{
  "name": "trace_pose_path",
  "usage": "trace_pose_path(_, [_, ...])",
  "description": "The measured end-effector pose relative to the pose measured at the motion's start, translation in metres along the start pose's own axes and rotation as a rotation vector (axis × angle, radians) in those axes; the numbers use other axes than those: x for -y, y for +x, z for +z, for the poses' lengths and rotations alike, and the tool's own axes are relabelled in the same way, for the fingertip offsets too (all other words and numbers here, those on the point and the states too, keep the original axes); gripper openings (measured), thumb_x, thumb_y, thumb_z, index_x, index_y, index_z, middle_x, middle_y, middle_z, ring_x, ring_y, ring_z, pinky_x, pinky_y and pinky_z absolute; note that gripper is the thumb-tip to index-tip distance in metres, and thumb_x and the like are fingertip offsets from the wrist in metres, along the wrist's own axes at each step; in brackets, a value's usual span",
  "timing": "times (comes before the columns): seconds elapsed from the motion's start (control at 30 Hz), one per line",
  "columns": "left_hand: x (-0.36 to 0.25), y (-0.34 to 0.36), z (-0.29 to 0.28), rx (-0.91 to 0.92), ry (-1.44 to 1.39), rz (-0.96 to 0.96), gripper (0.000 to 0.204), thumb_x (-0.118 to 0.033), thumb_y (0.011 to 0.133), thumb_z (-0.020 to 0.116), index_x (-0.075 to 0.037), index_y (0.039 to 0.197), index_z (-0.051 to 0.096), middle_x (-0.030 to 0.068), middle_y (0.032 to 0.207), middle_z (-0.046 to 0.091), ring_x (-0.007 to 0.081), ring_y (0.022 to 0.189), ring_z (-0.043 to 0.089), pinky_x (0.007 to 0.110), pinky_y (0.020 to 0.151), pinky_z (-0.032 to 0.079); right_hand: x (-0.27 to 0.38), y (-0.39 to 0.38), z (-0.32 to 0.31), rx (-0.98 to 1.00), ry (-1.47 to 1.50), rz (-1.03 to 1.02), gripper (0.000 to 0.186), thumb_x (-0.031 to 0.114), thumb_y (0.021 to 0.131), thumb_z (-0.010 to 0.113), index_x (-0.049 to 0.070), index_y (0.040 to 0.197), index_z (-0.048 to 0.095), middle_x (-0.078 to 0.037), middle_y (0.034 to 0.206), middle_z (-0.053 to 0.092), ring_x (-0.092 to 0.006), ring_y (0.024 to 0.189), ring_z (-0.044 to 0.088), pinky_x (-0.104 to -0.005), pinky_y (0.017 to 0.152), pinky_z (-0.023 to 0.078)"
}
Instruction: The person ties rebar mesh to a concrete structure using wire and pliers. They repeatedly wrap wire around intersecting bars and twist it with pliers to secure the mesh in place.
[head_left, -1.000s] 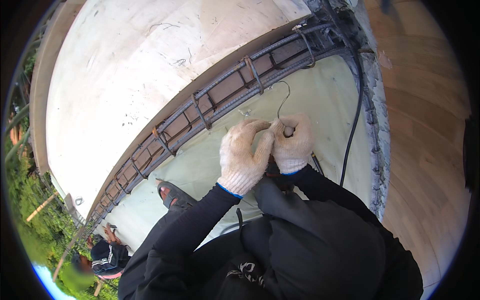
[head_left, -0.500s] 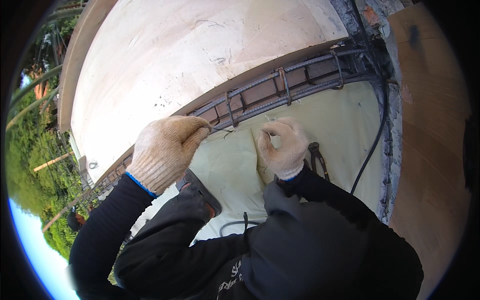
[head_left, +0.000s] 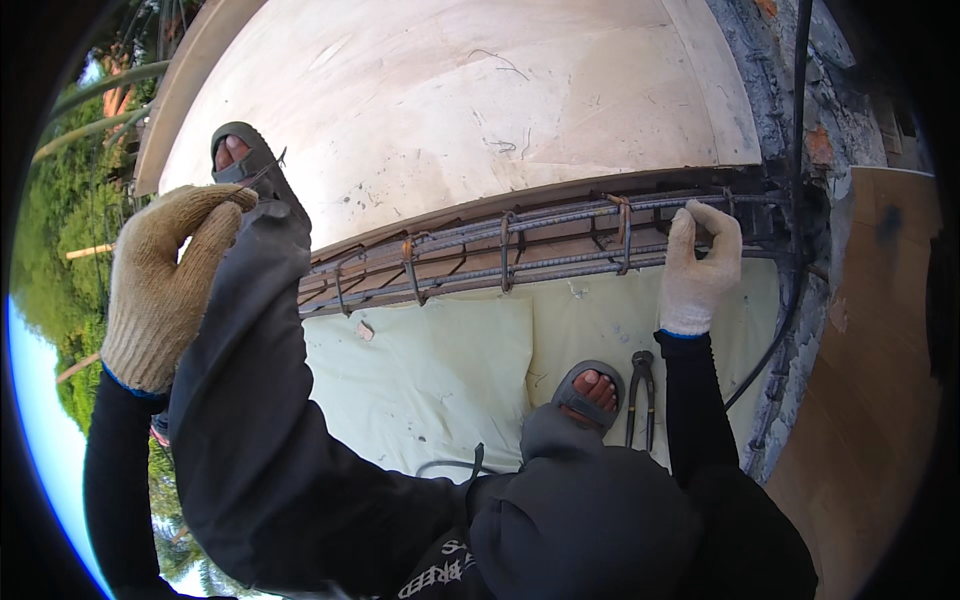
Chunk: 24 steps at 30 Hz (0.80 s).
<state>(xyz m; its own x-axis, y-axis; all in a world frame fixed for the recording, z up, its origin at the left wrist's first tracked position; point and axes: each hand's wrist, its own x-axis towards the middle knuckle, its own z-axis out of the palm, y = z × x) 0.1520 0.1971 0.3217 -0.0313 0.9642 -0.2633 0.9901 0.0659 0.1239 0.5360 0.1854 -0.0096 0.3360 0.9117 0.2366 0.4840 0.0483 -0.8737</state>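
Note:
My left hand (head_left: 165, 290), in a cream knitted glove, is raised at the left beside my knee. Its thumb and forefinger pinch together, and a thin dark wire (head_left: 268, 168) shows by the tips, in front of my sandal. In a matching glove, my right hand (head_left: 705, 265) is at the right end of the rebar cage (head_left: 560, 235), with thumb and forefinger curled close together. Whatever is between those fingertips is too small to make out. Long ribbed bars and square stirrups make up the cage. Pincers (head_left: 640, 400) lie below my right hand, near my right foot.
A pale plywood panel (head_left: 450, 120) lies beyond the cage, with wire scraps on it. Yellowish sheeting (head_left: 430, 370) covers the near side. A black cable (head_left: 798, 130) runs down the rough concrete edge (head_left: 790, 370) at the right. Greenery (head_left: 60, 230) shows at the left.
My hands have moved apart, the left away from the cage to the left, the right over to the cage's right end. My left foot now stands on the panel, and the view has shifted.

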Motion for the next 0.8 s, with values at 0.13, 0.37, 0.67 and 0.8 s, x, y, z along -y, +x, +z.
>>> trace_pose_path(0.13, [0.012, 0.039, -0.006, 0.155, -0.021, -0.061, 0.026, -0.016, 0.106, 0.068, 0.004, 0.116, 0.080, 0.0154, 0.099, 0.079, 0.0231, 0.085, 0.074, 0.038, 0.083, 0.058, 0.033, 0.031, 0.035, 0.150, 0.274, 0.183, 0.017, 0.006, 0.097, 0.082, 0.001, 0.113, 0.079, -0.010, 0.099, 0.077, -0.0182, 0.093, 0.074, -0.0319, 0.086, 0.058])
trace_pose_path(0.37, [0.121, 0.196, 0.138, 0.065, -0.505, -0.102, 0.036, -0.025, 0.113, 0.066, 0.006, 0.127, 0.078, 0.0117, 0.104, 0.080, 0.0138, 0.090, 0.070, 0.032, 0.082, 0.057, 0.094, 0.105, 0.145, 1.665, -0.394, 0.045, 0.031, 0.029, 0.101, 0.074, 0.001, 0.111, 0.083, -0.019, 0.101, 0.081, -0.0326, 0.095, 0.079, -0.0430, 0.092, 0.062])
trace_pose_path(0.67, [0.288, 0.292, 0.152, -0.049, -0.576, -0.072, 0.026, -0.014, 0.112, 0.062, 0.001, 0.122, 0.079, 0.0126, 0.101, 0.076, 0.0185, 0.091, 0.071, 0.034, 0.083, 0.057, 0.096, 0.140, 0.255, 1.229, -0.071, 0.412, 0.026, 0.016, 0.101, 0.075, 0.003, 0.124, 0.078, -0.016, 0.117, 0.080, -0.0279, 0.117, 0.076, -0.0403, 0.105, 0.060])
trace_pose_path(0.8, [0.293, 0.421, 0.162, -0.395, -0.410, 0.246, 0.024, -0.015, 0.112, 0.062, -0.001, 0.121, 0.080, 0.0146, 0.121, 0.078, 0.0247, 0.110, 0.072, 0.037, 0.094, 0.058, 0.120, 0.166, 0.269, 0.856, -0.087, 0.494, 0.020, 0.013, 0.101, 0.077, 0.005, 0.120, 0.079, -0.011, 0.110, 0.080, -0.0229, 0.102, 0.076, -0.0364, 0.094, 0.061])
